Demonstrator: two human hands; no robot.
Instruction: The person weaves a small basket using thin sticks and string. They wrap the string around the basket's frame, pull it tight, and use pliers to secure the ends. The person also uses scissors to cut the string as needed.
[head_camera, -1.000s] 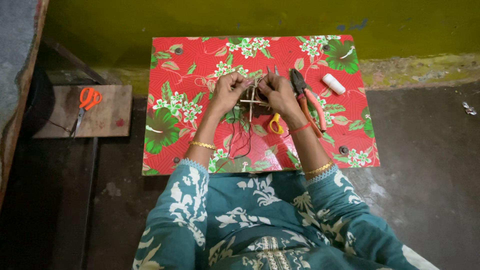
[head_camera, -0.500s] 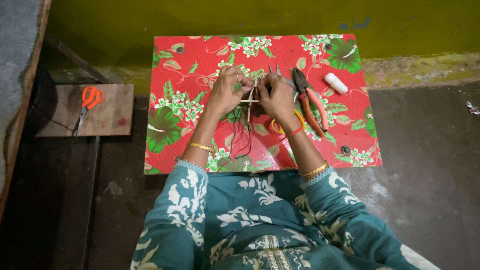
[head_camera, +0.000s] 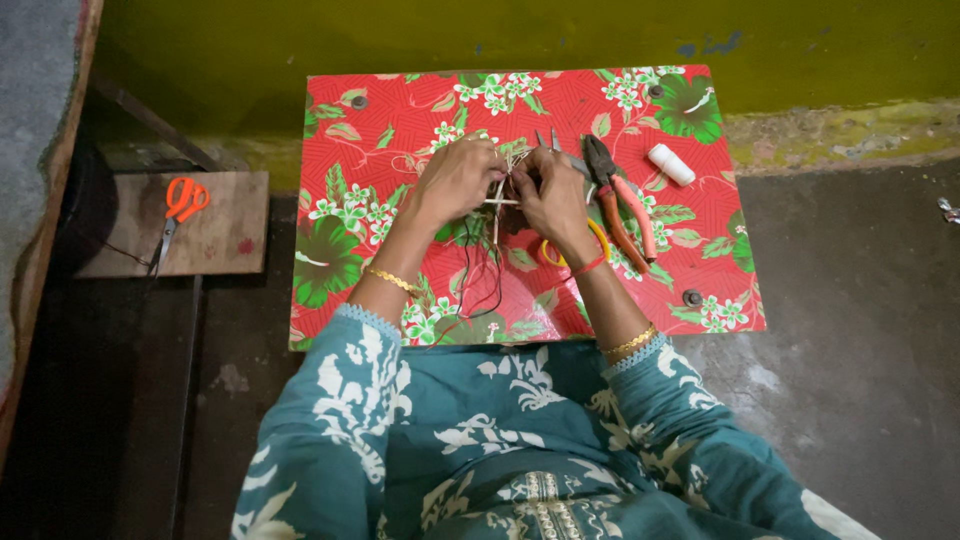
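My left hand (head_camera: 458, 180) and my right hand (head_camera: 548, 190) meet over the middle of a low table covered in a red flowered cloth (head_camera: 380, 130). Both pinch a small frame of thin wooden sticks (head_camera: 499, 198), crossed and bound with pale thread at the top. Dark thin cords (head_camera: 482, 275) hang from the frame down toward the table's near edge. Most of the frame is hidden by my fingers.
Red-handled pliers (head_camera: 618, 198) lie just right of my right hand, with a white thread spool (head_camera: 671, 164) beyond them and yellow-handled scissors (head_camera: 596, 240) under my right wrist. Orange-handled scissors (head_camera: 178, 206) rest on a wooden board (head_camera: 225, 235) to the left. A yellow-green wall (head_camera: 500, 35) stands behind.
Both hands have stayed on the stick frame, with small finger shifts around the thread at its top. The tools have not moved.
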